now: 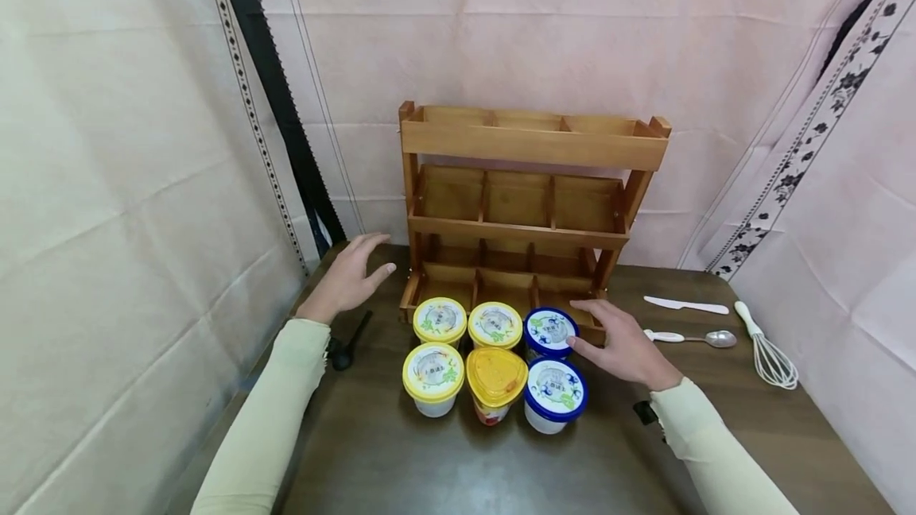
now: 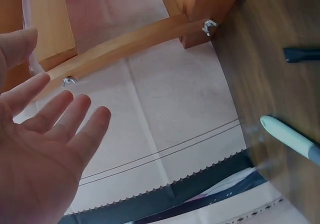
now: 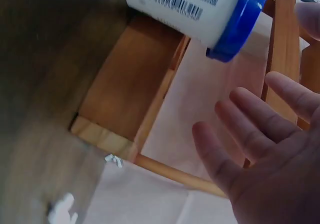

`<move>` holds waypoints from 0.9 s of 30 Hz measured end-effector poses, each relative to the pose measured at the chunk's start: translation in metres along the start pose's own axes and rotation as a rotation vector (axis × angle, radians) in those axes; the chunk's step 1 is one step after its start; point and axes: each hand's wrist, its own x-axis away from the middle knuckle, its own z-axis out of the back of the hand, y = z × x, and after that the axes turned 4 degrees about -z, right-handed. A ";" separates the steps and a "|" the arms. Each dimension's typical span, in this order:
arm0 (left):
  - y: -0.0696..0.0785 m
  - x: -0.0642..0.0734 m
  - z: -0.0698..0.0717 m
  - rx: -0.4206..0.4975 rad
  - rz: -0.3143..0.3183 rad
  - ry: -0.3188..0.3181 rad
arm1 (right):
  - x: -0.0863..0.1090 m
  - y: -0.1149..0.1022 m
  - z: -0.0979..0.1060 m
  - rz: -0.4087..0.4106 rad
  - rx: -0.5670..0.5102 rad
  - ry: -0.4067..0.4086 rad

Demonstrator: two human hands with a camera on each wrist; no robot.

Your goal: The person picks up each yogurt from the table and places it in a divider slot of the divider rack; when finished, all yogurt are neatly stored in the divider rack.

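Standing in the lower centre of the frame, on the brown tabletop (image 1: pixel 401 475): six lidded containers, two rows of three. Rear row, left to right: one yellow-lidded tub (image 1: pixel 440 320), a second yellow-lidded tub (image 1: pixel 494 325), one blue-lidded tub (image 1: pixel 549 330). Front row: a third yellow-lidded tub (image 1: pixel 433 372), one cup with a rounded-triangular yellow lid (image 1: pixel 497 378), a second blue-lidded tub (image 1: pixel 556 389). Just behind, centre: one tiered wooden rack (image 1: pixel 518 231), divided into compartments. Hands, two, both mine, both released: my left hand (image 1: pixel 347 280), left of the rack, fingers loosely extended; my right hand (image 1: pixel 624 343), fingers likewise relaxed, thumb at the edge of the rear blue lid, contact I cannot tell. Right of frame: one white knife (image 1: pixel 685 306), one white-handled spoon (image 1: pixel 719 338) below it, one whisk (image 1: pixel 767 350) furthest right. Left of centre, below my left hand: one black utensil (image 1: pixel 344 356). Both forearms: pale sleeves (image 1: pixel 268 420).
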 end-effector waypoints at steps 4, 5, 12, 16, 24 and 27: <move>-0.003 -0.012 -0.003 0.037 -0.014 0.059 | 0.001 0.002 -0.008 0.002 -0.060 -0.010; -0.003 -0.015 -0.004 0.045 -0.013 0.075 | 0.001 0.001 -0.010 0.005 -0.078 -0.011; 0.002 -0.043 -0.005 0.108 0.015 0.126 | 0.001 0.000 -0.019 -0.044 -0.220 -0.045; 0.005 -0.056 -0.007 0.193 0.032 0.143 | 0.001 0.002 -0.022 -0.056 -0.281 -0.069; 0.002 -0.081 -0.009 0.295 0.079 0.212 | 0.002 0.006 -0.028 -0.072 -0.322 -0.093; -0.002 -0.090 -0.011 0.334 0.094 0.215 | 0.004 0.010 -0.033 -0.076 -0.343 -0.112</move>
